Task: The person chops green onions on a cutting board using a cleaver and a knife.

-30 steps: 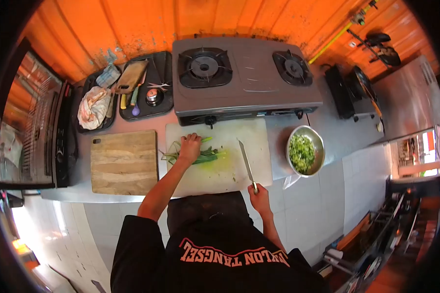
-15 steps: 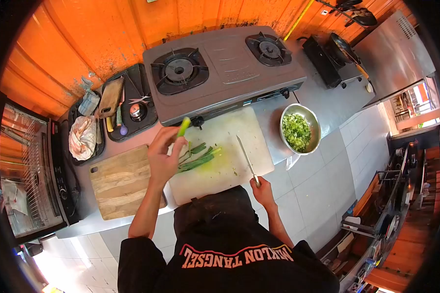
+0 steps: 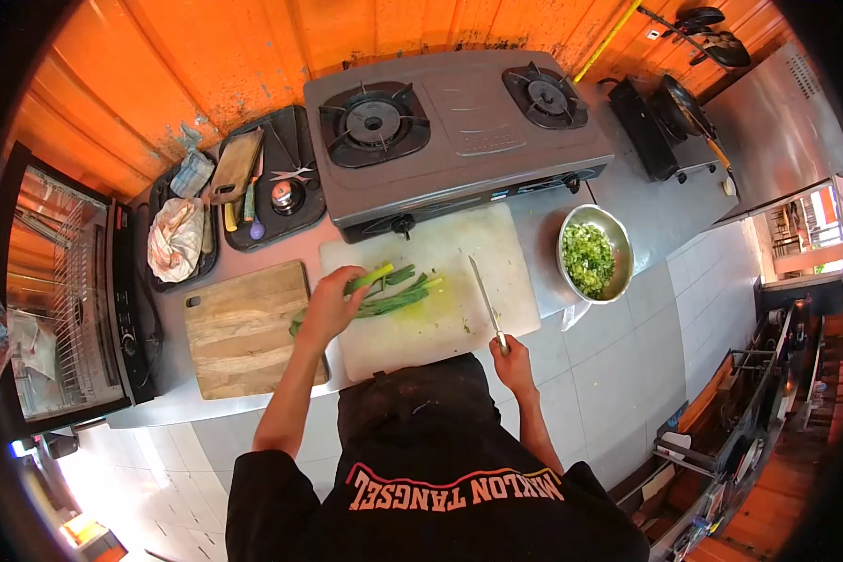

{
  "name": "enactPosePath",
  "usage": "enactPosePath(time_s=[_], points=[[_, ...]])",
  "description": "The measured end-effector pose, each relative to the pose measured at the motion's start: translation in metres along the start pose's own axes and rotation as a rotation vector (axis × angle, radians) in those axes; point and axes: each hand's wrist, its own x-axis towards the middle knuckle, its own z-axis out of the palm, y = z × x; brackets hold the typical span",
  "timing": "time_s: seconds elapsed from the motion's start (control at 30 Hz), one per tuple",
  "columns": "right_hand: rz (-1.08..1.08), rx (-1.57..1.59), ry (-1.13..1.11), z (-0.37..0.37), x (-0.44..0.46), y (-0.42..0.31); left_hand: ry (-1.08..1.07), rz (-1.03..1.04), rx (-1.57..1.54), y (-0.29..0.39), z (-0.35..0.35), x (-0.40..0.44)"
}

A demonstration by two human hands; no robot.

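Now lowered over white cutting board [image 3: 440, 339] near frame centre, left grip [image 3: 328, 304] pinches green stalk [image 3: 377, 273], held higher half second ago, bringing it alongside loose greens [image 3: 398, 301]. Right grip [image 3: 515, 366] clasps knife [image 3: 484, 296], blade apart from greens. Steel pan [image 3: 626, 255] of chopped greens [image 3: 587, 258] sits right of centre; stove [image 3: 473, 105] crowds cutting board's top edge, wooden board [image 3: 242, 328] its left.

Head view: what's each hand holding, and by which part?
Right hand: long, straight steel-bladed knife, by its pale handle. Left hand: slender green vegetable stalk, pinched just behind its yellow-green end.
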Motion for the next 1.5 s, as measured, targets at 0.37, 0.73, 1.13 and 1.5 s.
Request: enactPosePath(time_s=[0.37, 0.73, 1.13, 1.5], points=[[-0.021, -0.061, -0.054, -0.003, 0.006, 0.001, 0.229, -0.188, 0.293, -0.076, 0.068, -0.042], [-0.054, -0.06, -0.075, 0.007, 0.026, 0.004, 0.199, -0.281, 0.504, -0.122, 0.015, -0.088], [-0.065, -0.085, -0.102, 0.012, 0.036, -0.003, -0.164, -0.168, -0.023, -0.067, -0.027, -0.037], [-0.01, 0.016, -0.011, 0.023, 0.031, -0.005, -0.011, 0.036, 0.437, -0.053, 0.13, 0.006]])
